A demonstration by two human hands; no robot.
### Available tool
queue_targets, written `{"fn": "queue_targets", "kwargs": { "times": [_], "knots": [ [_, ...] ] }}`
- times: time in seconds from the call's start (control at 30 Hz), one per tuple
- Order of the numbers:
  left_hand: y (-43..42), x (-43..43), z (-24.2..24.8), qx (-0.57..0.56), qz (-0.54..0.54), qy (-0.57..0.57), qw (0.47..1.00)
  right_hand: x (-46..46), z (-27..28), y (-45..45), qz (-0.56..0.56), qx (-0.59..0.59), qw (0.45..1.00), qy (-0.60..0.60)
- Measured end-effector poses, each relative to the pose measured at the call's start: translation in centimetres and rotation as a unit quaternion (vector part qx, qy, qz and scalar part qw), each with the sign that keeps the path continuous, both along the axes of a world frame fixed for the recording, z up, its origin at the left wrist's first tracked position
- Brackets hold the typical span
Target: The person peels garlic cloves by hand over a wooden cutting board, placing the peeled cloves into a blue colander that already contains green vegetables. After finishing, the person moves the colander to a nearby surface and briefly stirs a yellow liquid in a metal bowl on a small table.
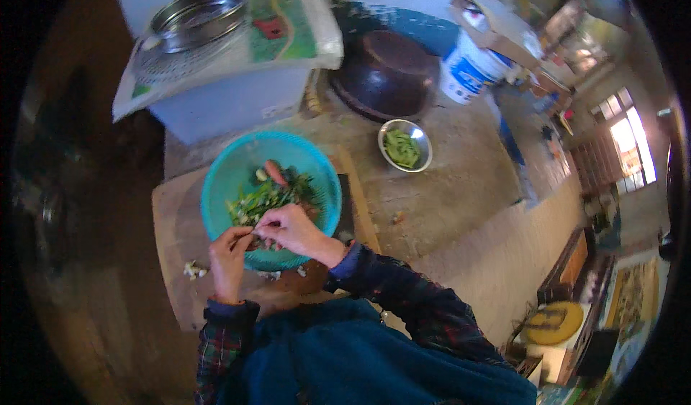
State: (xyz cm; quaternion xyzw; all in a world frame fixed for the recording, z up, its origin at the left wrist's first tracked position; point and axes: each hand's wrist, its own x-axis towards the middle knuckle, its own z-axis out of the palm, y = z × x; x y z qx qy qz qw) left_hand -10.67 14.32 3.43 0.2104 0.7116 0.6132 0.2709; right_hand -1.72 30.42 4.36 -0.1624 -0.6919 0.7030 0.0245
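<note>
Over the near side of a turquoise plastic colander (pixel 232 170), my left hand (pixel 228 259) and my right hand (pixel 298 233) meet at the fingertips. Between them they pinch a small pale piece (pixel 255 232), too blurred to name. Leafy greens (pixel 262 195) lie in the colander under my fingers. An orange-pink piece that looks like a carrot (pixel 276 172) rests behind them, beside a pale clove-like piece (pixel 261 174). The colander stands on a wooden board (pixel 175 216). White peel scraps (pixel 193 270) are scattered on the board next to my left hand.
A metal bowl (pixel 428 159) with cut green vegetable pieces (pixel 401 148) stands right of the colander on the worn tabletop (pixel 459 173). Behind are a dark upturned basin (pixel 397 70), a white bucket (pixel 459 81) and a pale box (pixel 232 103) bearing a steel pan (pixel 186 41).
</note>
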Motion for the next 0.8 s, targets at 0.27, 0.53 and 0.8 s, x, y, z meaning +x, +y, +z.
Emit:
{"fn": "queue_targets", "kwargs": {
  "times": [0.27,0.53,0.8],
  "knots": [
    [1.3,0.3,-1.0,0.002,-0.04,0.074,0.996,0.7,-0.6,0.8,-0.048,-0.06,0.996,0.037],
    [1.8,0.1,-2.4,0.06,-0.052,0.06,0.995,1.3,-2.4,1.0,-0.089,-0.027,0.995,0.041],
    [1.0,-0.6,-1.0,0.107,-0.018,-0.064,0.992,0.8,-2.5,2.2,-0.127,-0.073,0.988,-0.042]
  ]
}}
